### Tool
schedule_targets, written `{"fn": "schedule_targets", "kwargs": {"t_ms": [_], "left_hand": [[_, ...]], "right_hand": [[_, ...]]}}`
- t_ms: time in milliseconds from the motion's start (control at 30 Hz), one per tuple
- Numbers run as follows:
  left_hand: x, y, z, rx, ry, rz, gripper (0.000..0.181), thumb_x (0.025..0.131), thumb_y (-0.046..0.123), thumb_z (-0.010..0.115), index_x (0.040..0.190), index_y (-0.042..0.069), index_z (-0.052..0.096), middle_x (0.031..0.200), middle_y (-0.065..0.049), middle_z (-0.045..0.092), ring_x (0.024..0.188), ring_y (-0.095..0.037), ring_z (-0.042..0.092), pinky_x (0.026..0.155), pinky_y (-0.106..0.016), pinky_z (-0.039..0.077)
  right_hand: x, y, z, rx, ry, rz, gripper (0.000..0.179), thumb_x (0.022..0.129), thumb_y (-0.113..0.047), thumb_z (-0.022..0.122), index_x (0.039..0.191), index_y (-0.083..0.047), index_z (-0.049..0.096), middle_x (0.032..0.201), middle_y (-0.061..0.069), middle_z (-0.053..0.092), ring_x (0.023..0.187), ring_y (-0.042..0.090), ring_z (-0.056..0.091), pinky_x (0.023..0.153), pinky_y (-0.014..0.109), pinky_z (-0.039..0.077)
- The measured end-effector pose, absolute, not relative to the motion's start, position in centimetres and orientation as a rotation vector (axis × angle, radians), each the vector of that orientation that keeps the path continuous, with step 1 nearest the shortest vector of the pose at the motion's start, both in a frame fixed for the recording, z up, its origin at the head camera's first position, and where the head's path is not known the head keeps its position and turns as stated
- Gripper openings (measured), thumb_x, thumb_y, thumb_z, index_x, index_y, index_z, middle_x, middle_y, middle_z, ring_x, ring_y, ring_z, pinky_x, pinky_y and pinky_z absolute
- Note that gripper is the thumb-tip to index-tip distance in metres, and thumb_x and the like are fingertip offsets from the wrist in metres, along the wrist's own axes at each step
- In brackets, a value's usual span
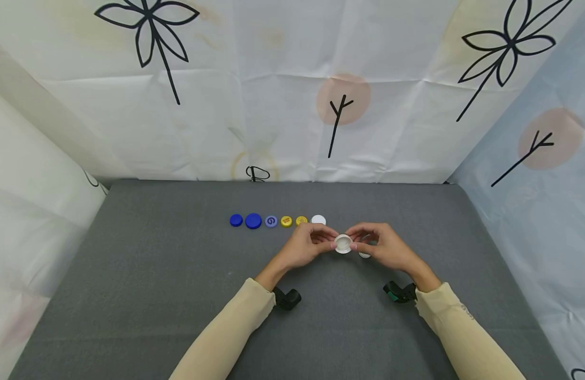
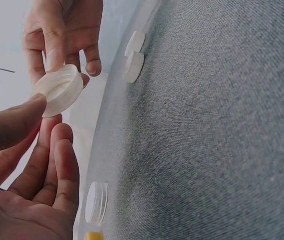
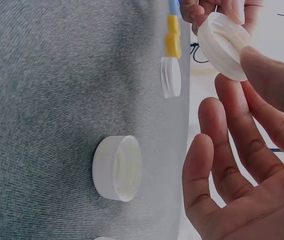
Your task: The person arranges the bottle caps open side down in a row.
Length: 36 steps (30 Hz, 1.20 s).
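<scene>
In front of me, a white bottle cap (image 1: 343,244) is held off the table between both hands, its hollow side showing. My left hand (image 1: 305,246) pinches its left edge between thumb and fingers. On the opposite edge, the thumb and fingers of my right hand (image 1: 386,247) pinch it too. Below the right hand, a white cap (image 3: 117,168) lies on the cloth, hollow side up; the head view shows it partly covered by that hand. The left wrist view shows two white caps there, the farther cap (image 2: 135,43) behind the nearer one.
Beyond the left hand runs a row of caps: a blue cap (image 1: 236,220), a larger blue cap (image 1: 253,221), a lilac cap (image 1: 271,221), two yellow caps (image 1: 286,221) and a white cap (image 1: 318,219). Grey cloth (image 1: 154,274) covers the table; patterned curtains (image 1: 283,105) border it.
</scene>
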<state>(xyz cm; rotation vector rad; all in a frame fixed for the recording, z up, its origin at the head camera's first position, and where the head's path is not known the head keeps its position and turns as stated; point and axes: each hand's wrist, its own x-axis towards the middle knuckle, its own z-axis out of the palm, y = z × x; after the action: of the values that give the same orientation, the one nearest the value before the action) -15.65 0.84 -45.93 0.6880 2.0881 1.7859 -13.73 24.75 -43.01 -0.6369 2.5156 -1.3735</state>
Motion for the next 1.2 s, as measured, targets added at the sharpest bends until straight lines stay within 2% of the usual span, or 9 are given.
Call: {"fn": "schedule_targets", "kwargs": {"t_ms": [200,333,500,700,833,1000,1200], "left_hand": [[-15.8,0.8,-46.0,0.672,2.100,1.826,0.017,0.095,0.006,0.072,0.109,-0.003,0.074,0.097,-0.013,0.073,0.082,-0.010,0.065,0.074,-0.023,0.053],[-16.0,0.8,-46.0,0.619,2.083,1.805,0.020,0.099,0.013,0.069,0.110,-0.002,0.074,0.098,-0.013,0.073,0.086,-0.022,0.069,0.074,-0.028,0.055],[-16.2,0.5,-45.8,0.495,1.929,1.821,0.026,0.101,0.018,0.066,0.116,-0.004,0.072,0.103,-0.017,0.075,0.100,-0.034,0.071,0.086,-0.041,0.057],[-16.4,0.2,-45.5,0.463,1.882,1.822,0.029,0.098,0.018,0.070,0.119,-0.002,0.071,0.108,-0.019,0.073,0.101,-0.033,0.070,0.088,-0.045,0.056],[-16.6,0.1,-45.4,0.517,1.908,1.831,0.029,0.095,0.013,0.074,0.119,-0.003,0.070,0.107,-0.015,0.072,0.098,-0.027,0.071,0.085,-0.038,0.057],[-17.1,0.1,-45.4,0.659,1.988,1.820,0.030,0.092,0.008,0.077,0.118,-0.003,0.070,0.108,-0.012,0.071,0.096,-0.017,0.069,0.082,-0.030,0.057],[-17.8,0.4,-45.1,0.857,2.277,1.606,0.034,0.090,0.015,0.080,0.121,0.003,0.071,0.115,-0.007,0.071,0.107,-0.021,0.064,0.089,-0.031,0.054]], "right_hand": [[-13.7,24.6,-42.9,-0.644,2.530,-1.421,0.019,0.094,-0.005,0.072,0.113,-0.004,0.074,0.103,0.005,0.073,0.091,0.019,0.065,0.084,0.040,0.052],[-13.7,24.6,-42.9,-0.646,2.559,-1.486,0.019,0.093,-0.004,0.074,0.111,-0.005,0.074,0.103,0.006,0.072,0.091,0.020,0.065,0.083,0.035,0.053],[-13.7,24.4,-42.9,-0.709,2.572,-1.562,0.020,0.091,0.001,0.074,0.111,-0.004,0.074,0.105,0.008,0.071,0.091,0.020,0.066,0.083,0.034,0.054],[-13.8,24.2,-43.0,-0.781,2.562,-1.573,0.022,0.090,0.003,0.074,0.111,-0.004,0.075,0.107,0.010,0.070,0.093,0.020,0.065,0.082,0.036,0.055],[-13.9,24.3,-42.8,-0.737,2.549,-1.531,0.025,0.091,-0.001,0.075,0.116,-0.005,0.075,0.110,0.008,0.069,0.096,0.022,0.065,0.084,0.038,0.055],[-14.2,24.3,-42.5,-0.665,2.536,-1.440,0.033,0.091,-0.008,0.077,0.123,-0.004,0.071,0.111,0.008,0.070,0.097,0.025,0.065,0.085,0.038,0.054],[-15.0,24.1,-42.4,-0.659,2.559,-1.363,0.036,0.089,-0.008,0.080,0.123,-0.001,0.070,0.111,0.009,0.071,0.096,0.028,0.066,0.085,0.043,0.055]]}}
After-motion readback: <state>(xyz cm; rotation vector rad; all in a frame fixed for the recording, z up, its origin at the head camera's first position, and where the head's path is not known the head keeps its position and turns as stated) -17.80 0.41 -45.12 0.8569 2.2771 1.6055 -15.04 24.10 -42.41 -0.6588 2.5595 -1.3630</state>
